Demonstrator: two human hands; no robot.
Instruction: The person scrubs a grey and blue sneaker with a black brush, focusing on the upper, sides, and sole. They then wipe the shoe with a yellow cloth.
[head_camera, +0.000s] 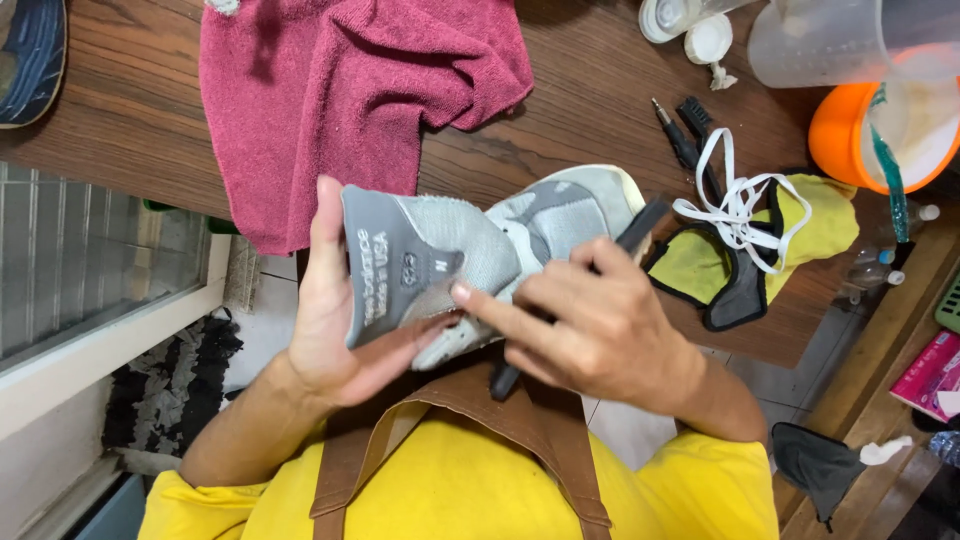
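At the centre of the frame the left hand (335, 320) cups a grey sneaker (480, 255) by its heel, fingers clamped around it. The right hand (590, 325) has its fingers closed on a dark brush (640, 228) laid against the shoe's side. Above them on the wooden worktop (130, 110) lie a crimson towel (350, 90) and white laces (735, 200).

Probably a shoe-cleaning workbench: wooden table (130, 120), red towel (350, 100), laces (735, 205), brush (640, 235).
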